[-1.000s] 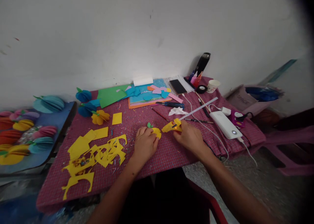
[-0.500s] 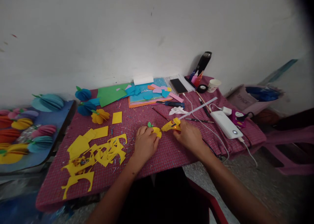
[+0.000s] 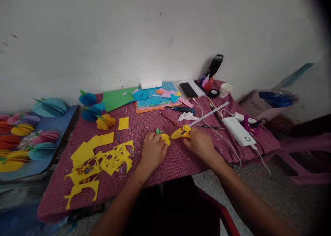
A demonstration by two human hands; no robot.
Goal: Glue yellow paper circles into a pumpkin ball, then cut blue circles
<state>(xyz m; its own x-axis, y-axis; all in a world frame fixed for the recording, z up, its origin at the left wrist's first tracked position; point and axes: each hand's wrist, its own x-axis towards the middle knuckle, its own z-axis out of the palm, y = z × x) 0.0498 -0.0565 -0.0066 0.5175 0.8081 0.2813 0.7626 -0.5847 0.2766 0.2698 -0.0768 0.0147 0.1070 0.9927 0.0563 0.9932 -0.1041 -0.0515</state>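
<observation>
My right hand (image 3: 201, 143) is wrapped round a yellow hot glue gun (image 3: 181, 132), which has a small orange light lit on its side. A long whitish glue stick (image 3: 208, 114) sticks out of its back. The nozzle points left, at the edge of a yellow paper pumpkin (image 3: 166, 138); whether they touch I cannot tell. My left hand (image 3: 153, 149) presses the pumpkin to the table, its fingers covering most of it. A green paper leaf (image 3: 158, 130) shows above those fingers.
Yellow paper scraps (image 3: 111, 160) lie to the left, beside finished paper pumpkins (image 3: 105, 122). Behind are coloured sheets (image 3: 117, 99), a cutter (image 3: 182, 109) and a phone (image 3: 188, 90). A white power bank (image 3: 238, 130) with cables, a paper cup (image 3: 226, 90) and a black flask (image 3: 215, 66) stand right.
Both hands stay almost where they were, with the glue gun nozzle still by the yellow paper pumpkin's edge. The view has shifted very slightly.
</observation>
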